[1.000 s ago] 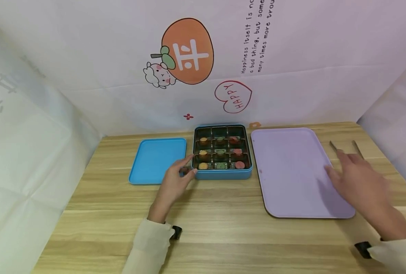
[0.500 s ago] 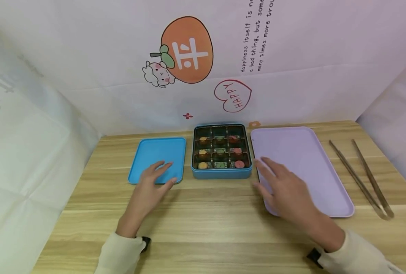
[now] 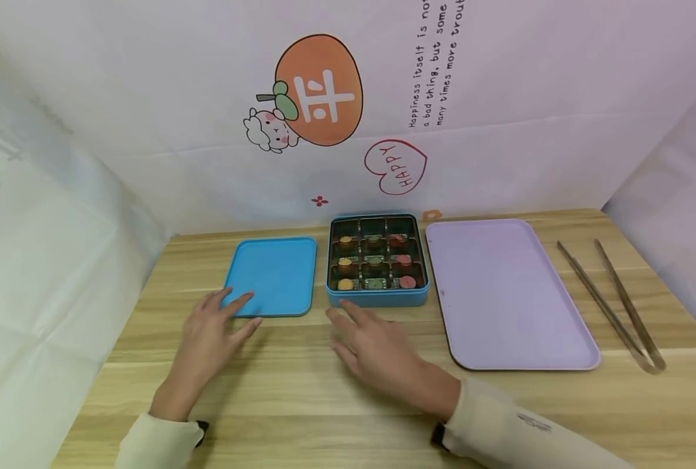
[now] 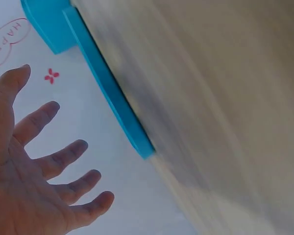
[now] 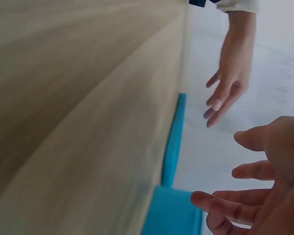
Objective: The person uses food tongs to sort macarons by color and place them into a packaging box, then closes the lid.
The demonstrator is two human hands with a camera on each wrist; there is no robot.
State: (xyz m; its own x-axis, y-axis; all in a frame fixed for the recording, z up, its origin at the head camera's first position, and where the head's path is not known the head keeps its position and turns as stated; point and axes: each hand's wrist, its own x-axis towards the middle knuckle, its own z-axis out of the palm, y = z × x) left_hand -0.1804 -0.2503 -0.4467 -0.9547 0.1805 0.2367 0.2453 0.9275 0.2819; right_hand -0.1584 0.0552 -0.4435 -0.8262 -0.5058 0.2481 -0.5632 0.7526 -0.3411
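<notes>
My left hand (image 3: 207, 335) hovers over the near left corner of a flat blue lid (image 3: 274, 273), its fingers spread and holding nothing. In the left wrist view the same hand (image 4: 34, 161) shows a bare palm, apart from the lid (image 4: 110, 88). My right hand (image 3: 377, 348) is in front of a blue tin (image 3: 377, 298), fingers loosely extended, nothing in them. Inside the tin, a divided insert carries yellow, green and red round pieces in columns. The right wrist view shows the right hand (image 5: 279, 181) near the tin (image 5: 169, 210).
Right of the tin lies a lilac tray (image 3: 506, 293). Long metal tongs (image 3: 612, 306) rest on the wooden table (image 3: 301, 404) beyond it. A white printed cloth (image 3: 207, 98) hangs behind the table and at both sides.
My right hand has swept left from beside the tongs, across the tray, to in front of the tin. The left hand has left the tin's side and moved left to the lid.
</notes>
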